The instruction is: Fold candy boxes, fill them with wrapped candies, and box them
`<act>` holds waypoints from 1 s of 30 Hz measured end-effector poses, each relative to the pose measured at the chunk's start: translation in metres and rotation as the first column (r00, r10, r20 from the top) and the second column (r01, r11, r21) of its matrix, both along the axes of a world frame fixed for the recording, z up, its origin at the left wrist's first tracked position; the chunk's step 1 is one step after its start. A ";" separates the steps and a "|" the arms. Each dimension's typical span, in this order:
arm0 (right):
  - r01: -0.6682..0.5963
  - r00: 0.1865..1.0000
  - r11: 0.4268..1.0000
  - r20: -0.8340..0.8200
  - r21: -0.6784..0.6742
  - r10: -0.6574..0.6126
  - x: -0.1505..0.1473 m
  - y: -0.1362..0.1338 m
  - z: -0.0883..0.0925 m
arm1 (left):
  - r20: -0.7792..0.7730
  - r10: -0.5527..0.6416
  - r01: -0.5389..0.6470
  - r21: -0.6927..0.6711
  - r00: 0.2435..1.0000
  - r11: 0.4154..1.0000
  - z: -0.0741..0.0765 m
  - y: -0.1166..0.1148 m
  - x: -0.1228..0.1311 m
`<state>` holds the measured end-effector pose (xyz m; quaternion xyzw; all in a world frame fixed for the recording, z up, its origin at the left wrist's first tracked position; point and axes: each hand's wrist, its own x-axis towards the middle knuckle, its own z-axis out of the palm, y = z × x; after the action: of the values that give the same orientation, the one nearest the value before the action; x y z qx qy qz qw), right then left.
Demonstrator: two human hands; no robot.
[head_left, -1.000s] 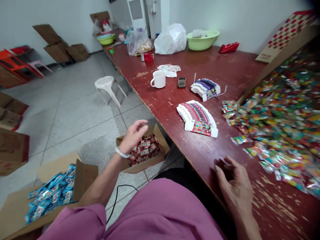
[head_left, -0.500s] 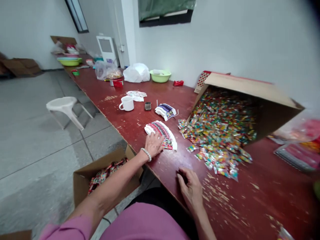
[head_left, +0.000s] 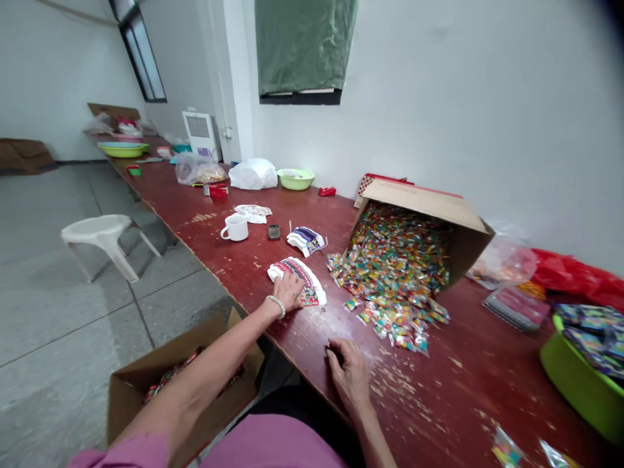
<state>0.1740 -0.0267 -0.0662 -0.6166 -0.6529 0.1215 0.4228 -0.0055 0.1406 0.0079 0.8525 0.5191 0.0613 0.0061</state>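
Note:
My left hand (head_left: 288, 291), with a beaded bracelet at the wrist, lies flat with fingers spread on a fanned stack of red-and-white printed packets (head_left: 308, 276). To the right, my right hand (head_left: 350, 372) rests near the table edge, loosely curled with the thumb apart and nothing in it. Beyond it, small clear-wrapped candies (head_left: 400, 260) spill from a cardboard box (head_left: 419, 195) lying on its side. A smaller purple-and-white packet stack (head_left: 306, 239) sits behind the red one, held between thin upright prongs.
On the red table (head_left: 429, 396) stand a white mug (head_left: 236, 227), a small dark device (head_left: 273, 232) and a light green bowl (head_left: 296, 180). A green tub (head_left: 575, 377) of dark packets is at right. Below the edge is an open carton (head_left: 121, 390); a white stool (head_left: 97, 229) stands left.
The view has tilted up and swung right, bringing the green tub and red plastic bag into sight. Both hands stay in nearly the same places on the table.

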 end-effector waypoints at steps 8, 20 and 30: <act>0.009 0.986 1.000 -0.165 0.001 -0.009 -0.002 -0.001 -0.005 | 0.303 0.082 -0.050 -0.112 0.950 0.992 0.005 -0.021 -0.006; -0.200 0.438 0.964 -0.896 -0.177 -0.073 -0.007 -0.006 0.050 | 0.686 0.434 0.630 -0.720 0.585 0.289 0.006 -0.117 0.004; -0.320 0.291 0.941 -0.957 -0.107 -0.009 -0.002 -0.018 0.072 | 0.540 0.721 0.848 -0.515 0.434 -0.124 0.013 -0.137 0.031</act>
<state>0.1719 -0.0448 0.0059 -0.4116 -0.3119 0.5913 0.6194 0.0255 0.0034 0.0207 0.3465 0.1835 0.0859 0.9159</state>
